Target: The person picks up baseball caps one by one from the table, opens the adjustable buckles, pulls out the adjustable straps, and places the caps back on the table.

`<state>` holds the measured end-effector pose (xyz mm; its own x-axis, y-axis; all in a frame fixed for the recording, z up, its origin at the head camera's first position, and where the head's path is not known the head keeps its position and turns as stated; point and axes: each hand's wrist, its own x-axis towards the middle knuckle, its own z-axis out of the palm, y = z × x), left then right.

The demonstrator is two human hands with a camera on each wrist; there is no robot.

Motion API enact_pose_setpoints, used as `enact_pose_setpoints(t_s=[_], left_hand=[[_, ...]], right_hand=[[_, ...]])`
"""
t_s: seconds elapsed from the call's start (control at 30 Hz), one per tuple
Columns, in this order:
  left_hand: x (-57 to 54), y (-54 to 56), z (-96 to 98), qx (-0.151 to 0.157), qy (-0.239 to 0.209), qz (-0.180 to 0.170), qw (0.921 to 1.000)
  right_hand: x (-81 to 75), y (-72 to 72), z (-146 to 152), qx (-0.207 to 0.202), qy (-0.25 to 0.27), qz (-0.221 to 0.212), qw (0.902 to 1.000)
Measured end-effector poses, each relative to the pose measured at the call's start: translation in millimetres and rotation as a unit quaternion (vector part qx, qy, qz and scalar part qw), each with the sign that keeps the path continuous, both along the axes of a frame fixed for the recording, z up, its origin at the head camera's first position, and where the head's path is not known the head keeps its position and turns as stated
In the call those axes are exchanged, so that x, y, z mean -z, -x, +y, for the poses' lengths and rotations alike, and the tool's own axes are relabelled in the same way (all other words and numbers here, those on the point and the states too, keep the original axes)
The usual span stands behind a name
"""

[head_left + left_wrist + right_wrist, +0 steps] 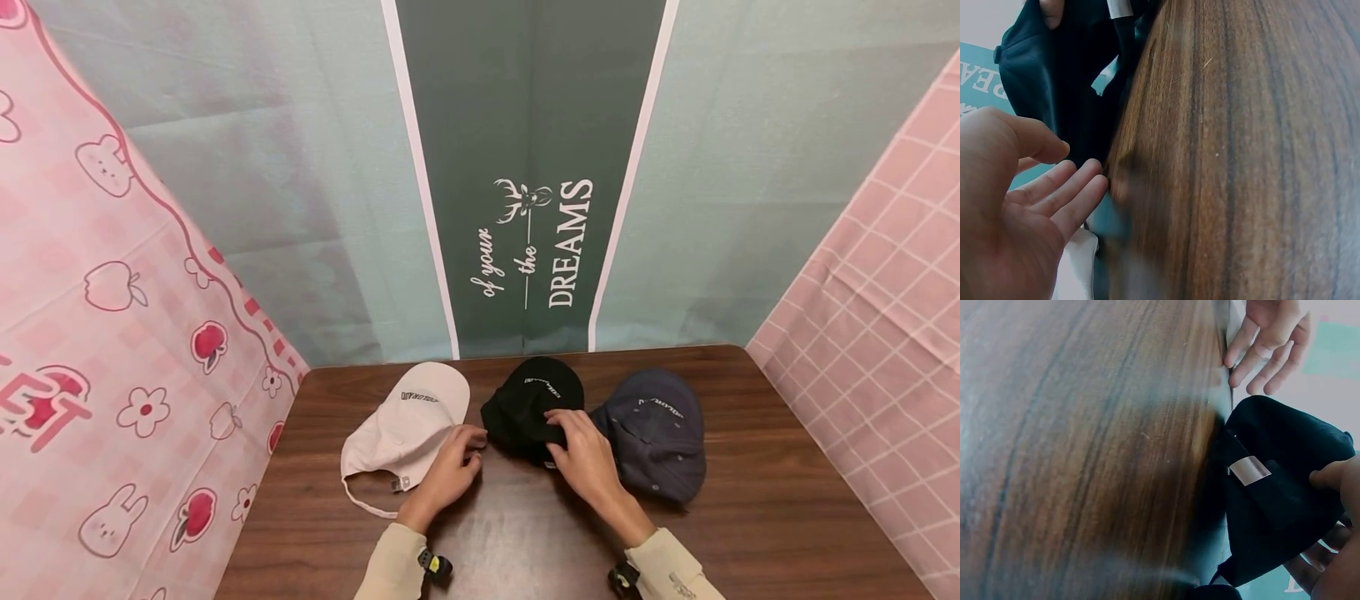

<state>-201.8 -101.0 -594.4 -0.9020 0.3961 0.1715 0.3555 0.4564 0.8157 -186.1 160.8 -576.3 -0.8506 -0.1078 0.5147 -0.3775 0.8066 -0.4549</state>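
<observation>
Three caps lie in a row on the wooden table (750, 500): a white cap (408, 412) at left, a black cap (528, 392) in the middle and a navy cap (663, 433) at right. My right hand (561, 429) grips the near edge of the black cap (1285, 462), thumb (1335, 476) on top and fingers underneath, close to its metal buckle (1249, 470). My left hand (468, 442) hovers with relaxed, straight fingers (1063, 190) in the gap between the white and black caps, holding nothing. Its fingertips (1260, 353) are down near the tabletop.
Cloth backdrops close in the table on three sides: pink cartoon print (112, 333) at left, green with white lettering (525, 208) behind, pink check (885, 317) at right. Bare wood (510, 542) lies in front of the caps, between my sleeves.
</observation>
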Motion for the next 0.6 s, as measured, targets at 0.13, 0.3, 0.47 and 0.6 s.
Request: enact_pose_setpoints(t_s=[0.13, 0.3, 0.47, 0.6], left_hand=[[0.0, -0.4, 0.8, -0.001, 0.002, 0.006, 1.0], [0.9, -1.6, 2.5, -0.009, -0.008, 0.006, 0.9999], [0.3, -5.6, 5.8, 0.002, -0.007, 0.04, 0.9992], [-2.4, -10.0, 10.5, 0.029, 0.013, 0.086, 0.9958]], right_hand=[[-2.7, 1.4, -1, 0.005, 0.013, 0.013, 0.9998], [-6.3, 2.2, -3, 0.012, 0.025, 0.019, 0.9994], [-12.5, 1.1, -5, 0.021, 0.042, 0.016, 0.9988], [-17.5, -0.1, -7, 0.025, 0.055, 0.008, 0.9982]])
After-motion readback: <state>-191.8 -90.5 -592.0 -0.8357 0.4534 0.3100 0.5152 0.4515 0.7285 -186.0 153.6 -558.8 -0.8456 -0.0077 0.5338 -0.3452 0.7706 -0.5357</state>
